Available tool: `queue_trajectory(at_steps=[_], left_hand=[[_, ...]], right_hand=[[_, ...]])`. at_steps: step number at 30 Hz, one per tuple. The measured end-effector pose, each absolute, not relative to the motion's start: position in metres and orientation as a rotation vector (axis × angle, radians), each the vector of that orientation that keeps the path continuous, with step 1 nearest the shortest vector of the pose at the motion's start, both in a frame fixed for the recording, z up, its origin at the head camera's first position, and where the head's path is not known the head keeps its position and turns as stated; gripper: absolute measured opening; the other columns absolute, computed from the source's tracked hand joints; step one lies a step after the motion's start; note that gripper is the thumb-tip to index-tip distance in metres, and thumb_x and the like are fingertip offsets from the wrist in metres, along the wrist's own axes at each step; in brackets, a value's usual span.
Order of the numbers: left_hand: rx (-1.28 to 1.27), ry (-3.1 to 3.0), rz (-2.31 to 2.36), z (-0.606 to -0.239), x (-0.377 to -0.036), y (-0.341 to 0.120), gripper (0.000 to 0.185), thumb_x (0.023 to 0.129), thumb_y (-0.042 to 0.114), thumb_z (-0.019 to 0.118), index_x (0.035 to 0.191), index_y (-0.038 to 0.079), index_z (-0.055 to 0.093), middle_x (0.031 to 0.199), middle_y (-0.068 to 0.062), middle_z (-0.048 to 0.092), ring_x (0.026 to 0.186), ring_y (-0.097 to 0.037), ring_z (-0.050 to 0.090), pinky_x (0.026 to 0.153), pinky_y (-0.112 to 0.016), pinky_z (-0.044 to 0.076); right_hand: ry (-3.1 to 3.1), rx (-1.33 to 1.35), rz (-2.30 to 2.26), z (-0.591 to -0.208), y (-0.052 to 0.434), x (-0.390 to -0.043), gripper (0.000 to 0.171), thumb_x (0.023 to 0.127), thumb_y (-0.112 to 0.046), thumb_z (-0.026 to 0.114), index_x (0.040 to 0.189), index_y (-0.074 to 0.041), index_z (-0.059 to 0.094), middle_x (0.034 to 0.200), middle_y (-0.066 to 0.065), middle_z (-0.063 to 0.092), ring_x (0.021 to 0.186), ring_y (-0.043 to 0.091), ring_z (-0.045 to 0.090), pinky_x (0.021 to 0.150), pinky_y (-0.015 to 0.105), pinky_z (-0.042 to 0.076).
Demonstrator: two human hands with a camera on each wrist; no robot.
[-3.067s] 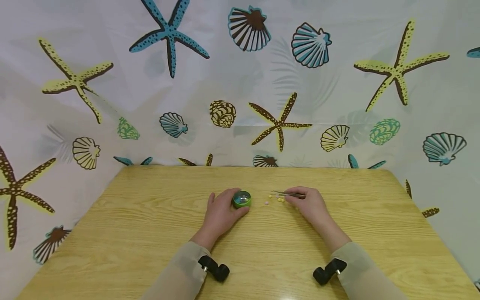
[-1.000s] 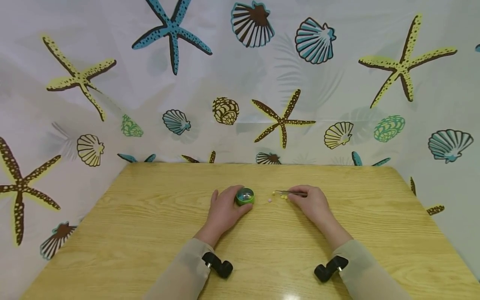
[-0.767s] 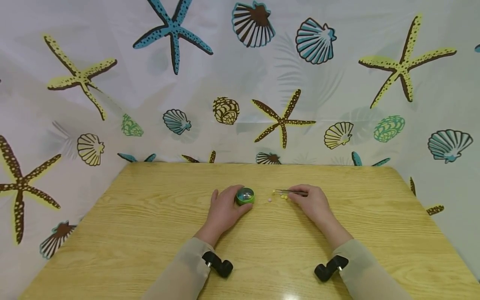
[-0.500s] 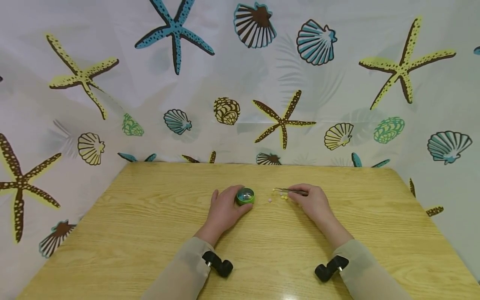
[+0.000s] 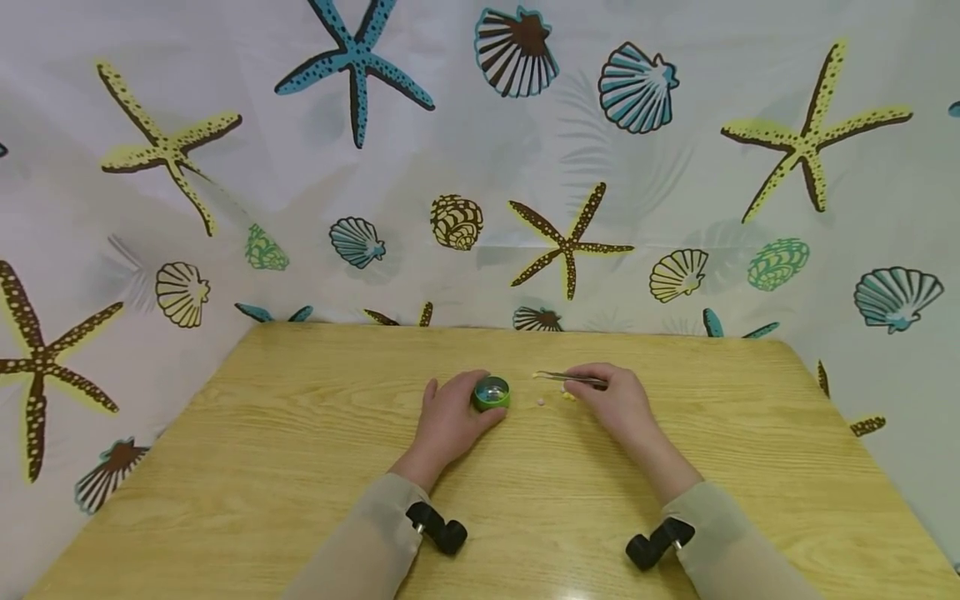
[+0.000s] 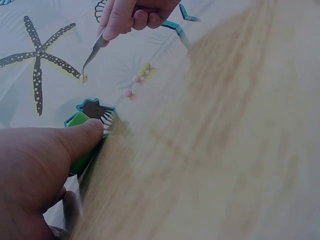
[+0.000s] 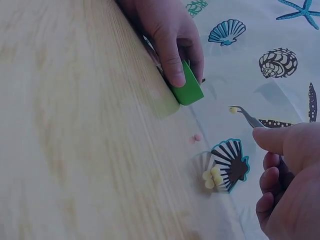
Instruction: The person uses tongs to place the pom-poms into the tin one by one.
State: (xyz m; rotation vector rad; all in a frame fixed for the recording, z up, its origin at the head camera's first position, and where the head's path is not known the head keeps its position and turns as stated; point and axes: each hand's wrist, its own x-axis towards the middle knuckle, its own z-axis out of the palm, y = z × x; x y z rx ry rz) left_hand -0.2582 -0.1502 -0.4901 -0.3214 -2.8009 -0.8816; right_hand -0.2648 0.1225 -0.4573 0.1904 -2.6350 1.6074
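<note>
A small round green container [image 5: 491, 393] with a shiny inside stands on the wooden table [image 5: 300, 433]. My left hand [image 5: 450, 421] grips it, thumb on its side [image 7: 187, 90]. My right hand [image 5: 615, 400] pinches metal tweezers [image 5: 566, 377], lifted a little above the table. Their tip holds one yellow bead [image 7: 232, 110], right of the container. Below lie a pink bead [image 7: 198, 136] and a small cluster of yellow beads [image 7: 211, 177]. The left wrist view shows the tweezers [image 6: 92, 52] and the loose beads [image 6: 136, 78] beyond my thumb.
A curtain printed with starfish and shells [image 5: 570, 242] hangs close behind the table's far edge and wraps both sides. Black camera mounts sit on both wrists [image 5: 438, 529]. Bare wood stretches left, right and in front of my hands.
My right hand has raised the tweezers off the table and shifted them left toward the container, a yellow bead now in their tip. The left hand stays on the container.
</note>
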Motion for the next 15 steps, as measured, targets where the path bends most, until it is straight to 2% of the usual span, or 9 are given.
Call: queue_trajectory(at_steps=[8,15], left_hand=[[-0.314,-2.798,-0.888,-0.491,-0.257,-0.150,0.067,0.099,0.037,0.087,0.153,0.006,0.062,0.151,-0.014,0.066,0.143,-0.034,0.060,0.130,-0.070,0.015],[-0.320,-2.797,-0.891,-0.488,-0.256,-0.151,0.065,0.100,0.036,0.086,0.153,0.006,0.062,0.151,-0.014,0.067,0.142,-0.035,0.061,0.129,-0.071,0.016]], right_hand=[[-2.605,0.230,1.623,-0.449,0.112,-0.262,0.025,0.105,-0.020,0.079,0.127,-0.007,0.082,0.118,0.010,0.081,0.104,0.026,0.077,0.086,0.037,0.061],[-2.588,0.250,1.661,-0.444,0.101,-0.262,0.025,0.104,-0.017,0.081,0.127,-0.007,0.083,0.124,0.011,0.079,0.114,0.028,0.075,0.093,0.038,0.060]])
